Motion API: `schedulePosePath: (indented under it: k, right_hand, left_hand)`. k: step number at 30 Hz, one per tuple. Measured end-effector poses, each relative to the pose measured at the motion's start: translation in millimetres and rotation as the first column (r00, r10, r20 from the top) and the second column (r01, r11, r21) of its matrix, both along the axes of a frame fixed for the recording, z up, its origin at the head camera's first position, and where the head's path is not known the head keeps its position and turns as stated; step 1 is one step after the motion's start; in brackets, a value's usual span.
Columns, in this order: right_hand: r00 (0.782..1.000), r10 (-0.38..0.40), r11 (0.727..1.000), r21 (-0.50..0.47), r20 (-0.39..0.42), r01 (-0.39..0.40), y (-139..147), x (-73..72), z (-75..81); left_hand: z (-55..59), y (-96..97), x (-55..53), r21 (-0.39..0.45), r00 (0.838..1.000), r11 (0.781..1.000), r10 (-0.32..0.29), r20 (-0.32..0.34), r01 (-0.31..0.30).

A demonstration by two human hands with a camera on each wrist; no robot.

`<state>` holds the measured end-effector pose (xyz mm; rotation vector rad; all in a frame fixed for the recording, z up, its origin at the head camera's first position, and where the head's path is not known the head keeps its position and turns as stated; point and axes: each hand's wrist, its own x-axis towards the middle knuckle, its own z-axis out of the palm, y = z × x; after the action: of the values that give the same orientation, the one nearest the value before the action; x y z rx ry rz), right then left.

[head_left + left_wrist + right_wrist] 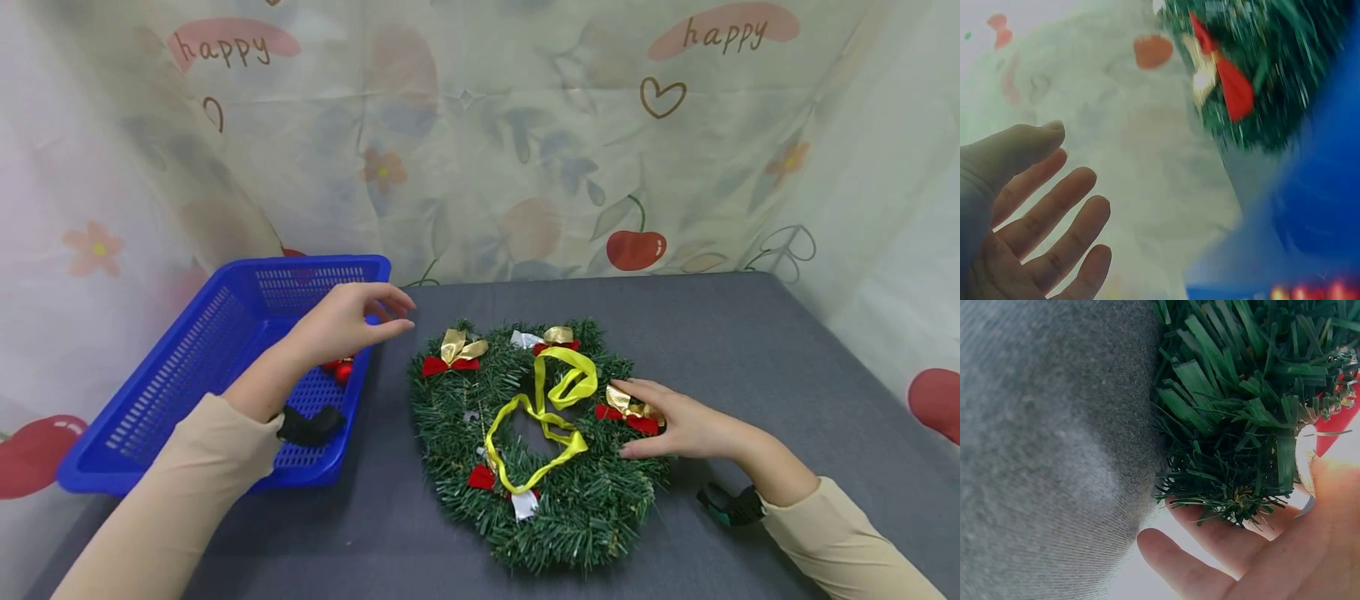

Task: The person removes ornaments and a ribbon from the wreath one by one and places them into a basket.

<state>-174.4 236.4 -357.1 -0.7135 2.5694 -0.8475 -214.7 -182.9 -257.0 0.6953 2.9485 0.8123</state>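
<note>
A green wreath [600, 508] lies on the grey table, decorated with red, gold and white bows. A yellow ribbon [498, 429] loops loosely over its middle. My right hand [690, 425] rests on the wreath's right side, its thumb and fingers spread about a red and gold bow [630, 408]. In the right wrist view, fingers [1185, 569] lie relaxed against the outer greenery. My left hand [348, 317] hovers above the right rim of a blue basket [225, 333], fingers loosely bent. Nothing is between them in the left wrist view, where the palm [997, 269] shows.
Red baubles [342, 371] lie in the basket, partly hidden by my left forearm. The basket stands left of the wreath on the grey table [720, 333]. A printed curtain [465, 167] hangs behind the table.
</note>
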Motion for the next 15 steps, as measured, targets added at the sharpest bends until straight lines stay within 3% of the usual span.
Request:
schedulePosePath:
  k: [9,15]
  right_hand:
    - [1.000,-0.008,1.000,-0.005,0.005,0.008,0,0.2,0.2]
    - [1.000,-0.005,1.000,-0.009,0.006,0.006,1,-0.7,-1.5]
  left_hand:
    - [-3.3,41.4,12.8,0.022,0.984,0.984,-0.177,0.016,0.177]
    - [-11.5,65.7,15.0,0.021,0.958,0.958,-0.285,0.041,0.285]
